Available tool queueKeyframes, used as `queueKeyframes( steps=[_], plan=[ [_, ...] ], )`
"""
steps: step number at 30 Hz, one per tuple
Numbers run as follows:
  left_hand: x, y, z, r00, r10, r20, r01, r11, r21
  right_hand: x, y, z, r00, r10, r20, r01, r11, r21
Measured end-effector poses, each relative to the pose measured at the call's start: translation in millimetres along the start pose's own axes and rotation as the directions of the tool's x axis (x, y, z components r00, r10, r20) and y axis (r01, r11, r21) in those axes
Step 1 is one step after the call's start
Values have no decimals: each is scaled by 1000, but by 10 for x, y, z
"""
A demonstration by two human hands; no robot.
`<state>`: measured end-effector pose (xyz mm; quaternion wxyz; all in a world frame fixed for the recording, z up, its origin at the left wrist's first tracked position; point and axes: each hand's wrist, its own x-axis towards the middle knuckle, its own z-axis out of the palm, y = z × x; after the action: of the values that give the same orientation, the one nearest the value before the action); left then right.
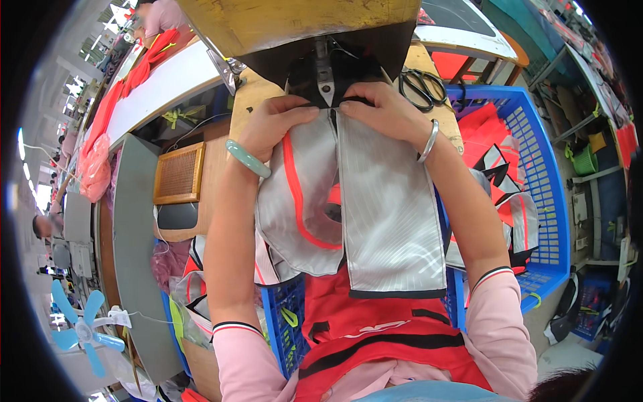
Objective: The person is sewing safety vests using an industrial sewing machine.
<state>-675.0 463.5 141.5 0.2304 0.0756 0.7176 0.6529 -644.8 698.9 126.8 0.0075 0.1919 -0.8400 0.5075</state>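
Note:
My left hand [274,124] is closed, thumb and fingers pinching the top edge of a grey fabric panel [311,174] with a curved red stripe. The fingers of my right hand [388,115] are likewise closed on the top edge of a straight grey fabric panel [392,214] with dark edging. Side by side, the panels hang from my hands toward my lap, their upper edges close together under a machine [326,87] with a pointed metal part. Whether they are joined there I cannot tell. A yellow cover [301,27] over the machine hides its upper part.
Black-handled scissors [422,90] lie right of the machine on the wooden tabletop [439,124]. A blue plastic basket [552,194] of red and grey pieces stands at my right. Left are a woven wooden panel [179,174], a grey cabinet side [137,254] and a blue fan [84,331].

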Motion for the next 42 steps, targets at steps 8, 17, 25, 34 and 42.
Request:
queueKeyframes(
  steps=[8, 17, 25, 34, 42],
  plan=[
    [52, -46, -21, 997, 42, -64, -42, 999, 3, -10, -19, -16, 999, -1, -43, 1, 1000, -2],
    [-657, 9, 8, 970, 54, 239, -141, 922, 362, -1158, -386, -551, 951, 124, 282, -96, 989, -109],
    [-562, 69, 1288, 707, 120, 697, -593, 638, 491, -1619, -803, 905, 922, -159, 354, 381, 541, -750],
    [-958, -798, 1001, 951, 175, 254, -256, 907, 336, -1576, -248, 506, 988, 27, 151, 73, 783, -618],
    [-1675, -837, 895, 897, 440, -42, -379, 814, 440, -1646, -729, 354, 989, -126, 72, 140, 955, -261]
  ],
)
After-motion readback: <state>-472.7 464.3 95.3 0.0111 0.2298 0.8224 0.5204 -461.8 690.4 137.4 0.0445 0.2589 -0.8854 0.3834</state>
